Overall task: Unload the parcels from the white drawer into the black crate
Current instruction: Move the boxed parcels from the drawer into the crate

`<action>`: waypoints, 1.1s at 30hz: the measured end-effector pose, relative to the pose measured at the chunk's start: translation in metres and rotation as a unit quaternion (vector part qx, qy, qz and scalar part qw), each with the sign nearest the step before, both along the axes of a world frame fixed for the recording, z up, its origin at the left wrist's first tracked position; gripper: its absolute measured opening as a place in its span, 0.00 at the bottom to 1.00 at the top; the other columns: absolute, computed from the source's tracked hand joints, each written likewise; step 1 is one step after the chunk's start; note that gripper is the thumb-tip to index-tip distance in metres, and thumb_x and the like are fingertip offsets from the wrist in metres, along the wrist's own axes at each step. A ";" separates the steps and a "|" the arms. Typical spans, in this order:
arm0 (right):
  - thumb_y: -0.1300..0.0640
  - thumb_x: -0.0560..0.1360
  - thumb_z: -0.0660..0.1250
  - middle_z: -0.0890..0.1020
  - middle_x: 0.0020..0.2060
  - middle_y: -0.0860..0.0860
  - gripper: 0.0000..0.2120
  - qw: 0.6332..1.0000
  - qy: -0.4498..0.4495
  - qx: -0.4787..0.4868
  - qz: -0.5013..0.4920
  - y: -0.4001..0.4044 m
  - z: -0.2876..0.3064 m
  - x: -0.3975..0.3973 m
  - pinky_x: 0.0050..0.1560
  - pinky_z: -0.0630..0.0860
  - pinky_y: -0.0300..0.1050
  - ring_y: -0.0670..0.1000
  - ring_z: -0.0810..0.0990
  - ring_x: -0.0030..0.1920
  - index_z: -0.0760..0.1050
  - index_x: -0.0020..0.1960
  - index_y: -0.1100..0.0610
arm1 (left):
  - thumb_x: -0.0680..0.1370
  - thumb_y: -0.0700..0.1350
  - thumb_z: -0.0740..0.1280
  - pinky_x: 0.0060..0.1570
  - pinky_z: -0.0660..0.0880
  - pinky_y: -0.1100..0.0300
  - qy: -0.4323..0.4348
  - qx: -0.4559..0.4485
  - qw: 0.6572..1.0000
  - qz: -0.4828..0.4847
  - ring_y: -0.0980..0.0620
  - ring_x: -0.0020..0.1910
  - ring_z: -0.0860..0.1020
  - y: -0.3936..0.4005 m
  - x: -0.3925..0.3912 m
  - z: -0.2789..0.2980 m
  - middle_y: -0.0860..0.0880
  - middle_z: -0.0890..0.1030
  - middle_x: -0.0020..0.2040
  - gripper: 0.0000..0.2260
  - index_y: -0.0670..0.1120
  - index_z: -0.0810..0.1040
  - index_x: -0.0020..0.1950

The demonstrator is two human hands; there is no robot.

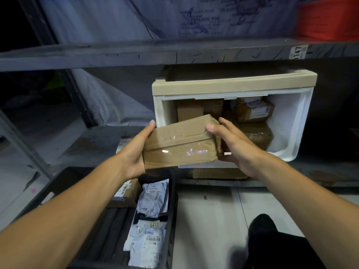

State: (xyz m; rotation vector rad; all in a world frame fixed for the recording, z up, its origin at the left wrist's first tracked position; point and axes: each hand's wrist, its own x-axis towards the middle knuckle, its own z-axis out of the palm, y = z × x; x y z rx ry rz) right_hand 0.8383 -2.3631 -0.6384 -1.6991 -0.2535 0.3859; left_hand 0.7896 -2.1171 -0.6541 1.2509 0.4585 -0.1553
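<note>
A brown taped cardboard parcel (180, 142) is held in the air between the white drawer (291, 136) and the black crate (171, 200). My left hand (136, 154) grips its left end, thumb on top. My right hand (233, 144) grips its right end, thumb on the upper face. The drawer, with a beige top, sits on a low shelf and holds several more brown parcels (254, 111). The crate stands on the floor at lower left and holds white bagged parcels (153, 199) and a brown box (126, 193).
A grey metal shelf beam (136, 53) runs across above the drawer. White sheeting (116, 22) hangs behind, and a red crate (328, 18) sits at top right. A flat cardboard piece (217, 173) lies under the drawer. My dark trouser leg (272, 245) is at lower right on the pale floor.
</note>
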 end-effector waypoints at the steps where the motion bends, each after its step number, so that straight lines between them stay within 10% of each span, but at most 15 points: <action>1: 0.27 0.59 0.71 0.75 0.69 0.49 0.51 1.000 0.018 0.010 -0.002 -0.001 0.001 0.001 0.66 0.75 0.61 0.54 0.77 0.64 0.62 0.78 0.41 | 0.75 0.66 0.68 0.64 0.75 0.42 -0.012 -0.012 1.000 -0.011 0.40 0.62 0.81 -0.001 -0.002 0.000 0.41 0.84 0.60 0.25 0.49 0.83 0.62; 5: 0.31 0.73 0.66 0.81 0.62 0.55 0.29 0.993 0.101 0.066 0.019 -0.008 0.006 0.001 0.61 0.77 0.64 0.58 0.79 0.62 0.74 0.68 0.44 | 0.74 0.59 0.70 0.70 0.64 0.38 -0.046 -0.063 0.997 -0.016 0.39 0.63 0.76 -0.001 -0.006 0.000 0.40 0.81 0.62 0.24 0.49 0.80 0.67; 9: 0.31 0.74 0.65 0.81 0.58 0.57 0.26 0.980 0.167 0.104 0.009 -0.015 0.007 0.002 0.58 0.78 0.67 0.60 0.80 0.58 0.76 0.64 0.47 | 0.70 0.55 0.70 0.62 0.72 0.36 -0.055 -0.040 0.997 -0.018 0.39 0.57 0.80 -0.001 -0.009 0.001 0.41 0.84 0.52 0.19 0.50 0.81 0.59; 14: 0.28 0.70 0.65 0.81 0.64 0.49 0.31 0.992 0.067 0.086 0.057 -0.012 0.000 0.001 0.67 0.73 0.62 0.56 0.76 0.68 0.74 0.70 0.39 | 0.67 0.56 0.72 0.53 0.78 0.39 -0.031 -0.020 0.999 -0.001 0.38 0.58 0.80 0.000 -0.006 0.005 0.40 0.84 0.54 0.25 0.49 0.80 0.62; 19: 0.36 0.50 0.85 0.73 0.69 0.43 0.63 0.992 -0.013 0.079 0.100 -0.011 -0.004 0.005 0.72 0.67 0.53 0.48 0.72 0.68 0.57 0.79 0.36 | 0.69 0.60 0.70 0.53 0.78 0.39 0.019 -0.002 1.000 -0.012 0.36 0.57 0.80 0.009 -0.007 0.007 0.40 0.85 0.51 0.25 0.50 0.80 0.61; 26: 0.42 0.58 0.78 0.80 0.61 0.48 0.39 0.999 -0.036 0.019 0.030 -0.007 -0.001 -0.002 0.68 0.73 0.56 0.50 0.78 0.62 0.69 0.67 0.36 | 0.72 0.75 0.59 0.70 0.63 0.28 0.003 -0.079 0.992 -0.096 0.34 0.66 0.77 0.008 -0.010 0.006 0.40 0.81 0.66 0.36 0.53 0.80 0.68; 33: 0.32 0.72 0.68 0.88 0.48 0.50 0.25 0.993 0.108 0.021 -0.035 -0.007 -0.001 0.003 0.60 0.78 0.56 0.55 0.85 0.55 0.81 0.60 0.48 | 0.72 0.59 0.69 0.73 0.65 0.38 -0.036 -0.039 0.995 -0.079 0.38 0.69 0.76 -0.006 -0.012 0.008 0.41 0.82 0.64 0.26 0.47 0.80 0.67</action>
